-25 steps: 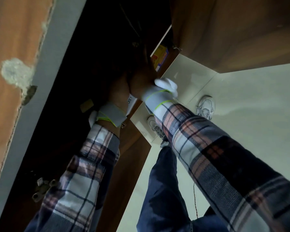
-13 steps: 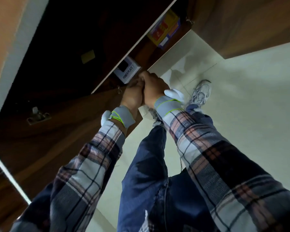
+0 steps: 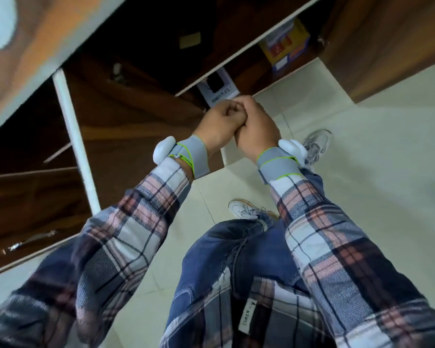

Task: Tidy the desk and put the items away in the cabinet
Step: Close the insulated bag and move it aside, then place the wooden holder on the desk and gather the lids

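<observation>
Touching before the cabinet [image 3: 377,41], left hand [image 3: 220,124] and right hand [image 3: 258,126] curl fingers [image 3: 232,110]; cannot tell what they grip; white box [image 3: 217,92] half-hidden.

Box [image 3: 217,91] left of carton [image 3: 285,45] in cabinet [image 3: 249,74]

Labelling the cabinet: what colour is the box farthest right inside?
The box is mainly yellow with red and blue patches; head view.

Sleeves [image 3: 136,234] were plaid in white, pink and navy; jeans [image 3: 211,259] blue; wristbands [image 3: 276,167] grey (edged neon green); cabinet [image 3: 136,121] dark brown woodgrain; floor [image 3: 374,172] cream tile; box [image 3: 286,43] yellow, red and blue.
</observation>
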Demonstrator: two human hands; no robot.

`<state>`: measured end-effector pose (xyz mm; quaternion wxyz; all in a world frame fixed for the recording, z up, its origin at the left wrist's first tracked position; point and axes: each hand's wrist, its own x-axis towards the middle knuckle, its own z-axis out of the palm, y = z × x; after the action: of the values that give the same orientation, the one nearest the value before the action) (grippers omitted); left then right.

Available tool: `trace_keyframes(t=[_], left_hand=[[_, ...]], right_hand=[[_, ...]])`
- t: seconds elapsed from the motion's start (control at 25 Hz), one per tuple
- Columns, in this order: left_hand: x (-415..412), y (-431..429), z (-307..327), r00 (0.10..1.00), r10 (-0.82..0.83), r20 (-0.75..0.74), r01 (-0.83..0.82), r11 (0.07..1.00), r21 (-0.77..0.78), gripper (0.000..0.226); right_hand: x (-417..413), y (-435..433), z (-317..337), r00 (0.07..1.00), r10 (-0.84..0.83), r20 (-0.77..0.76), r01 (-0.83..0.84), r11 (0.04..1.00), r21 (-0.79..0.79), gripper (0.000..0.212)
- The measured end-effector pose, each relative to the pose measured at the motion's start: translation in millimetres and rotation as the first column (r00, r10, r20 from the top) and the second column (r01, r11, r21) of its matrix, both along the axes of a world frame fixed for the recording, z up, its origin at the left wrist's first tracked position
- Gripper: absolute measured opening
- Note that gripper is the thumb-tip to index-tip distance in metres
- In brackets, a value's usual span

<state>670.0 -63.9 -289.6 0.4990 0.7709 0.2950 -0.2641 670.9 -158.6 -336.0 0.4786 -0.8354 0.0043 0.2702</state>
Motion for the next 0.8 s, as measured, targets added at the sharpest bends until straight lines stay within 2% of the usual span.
trace_keyframes(t=[0.12,0.24,0.28,0.36,0.44,0.52,0.6,0.68,0.8], left_hand=[[-33,31,36,0.986,0.026,0.165,-0.026,1.0,-0.002,0.02],[-69,59,75,0.958,0.012,0.285,-0.036,0.996,0.079,0.007],[-74,64,87,0.954,-0.019,0.3,-0.026,0.989,0.143,0.003],[-104,93,114,0.925,-0.076,0.372,-0.05,0.947,0.319,0.024],[-114,106,128,0.893,-0.143,0.427,-0.09,0.873,0.48,0.036],[-132,119,135,0.867,-0.105,0.487,-0.207,0.813,0.545,0.038],[-150,130,131,0.873,0.037,0.486,-0.305,0.82,0.485,0.044],[-159,140,123,0.906,0.174,0.385,-0.318,0.881,0.351,0.049],[-159,138,114,0.957,0.139,0.256,-0.22,0.92,0.323,0.046]], right_hand=[[-25,27,41,0.992,0.012,0.128,-0.016,0.999,0.035,0.034],[-50,54,88,0.967,0.077,0.244,-0.088,0.996,0.032,0.03],[-52,60,98,0.958,0.105,0.266,-0.112,0.994,0.011,0.029],[-72,84,122,0.913,0.227,0.339,-0.224,0.973,-0.047,0.029],[-72,98,137,0.881,0.275,0.385,-0.261,0.961,-0.089,0.034],[-79,114,143,0.848,0.336,0.41,-0.31,0.942,-0.13,0.039],[-90,132,150,0.805,0.44,0.399,-0.405,0.898,-0.174,0.043],[-96,143,152,0.782,0.522,0.34,-0.479,0.853,-0.21,0.048],[-98,138,141,0.8,0.555,0.227,-0.493,0.824,-0.279,0.038]])
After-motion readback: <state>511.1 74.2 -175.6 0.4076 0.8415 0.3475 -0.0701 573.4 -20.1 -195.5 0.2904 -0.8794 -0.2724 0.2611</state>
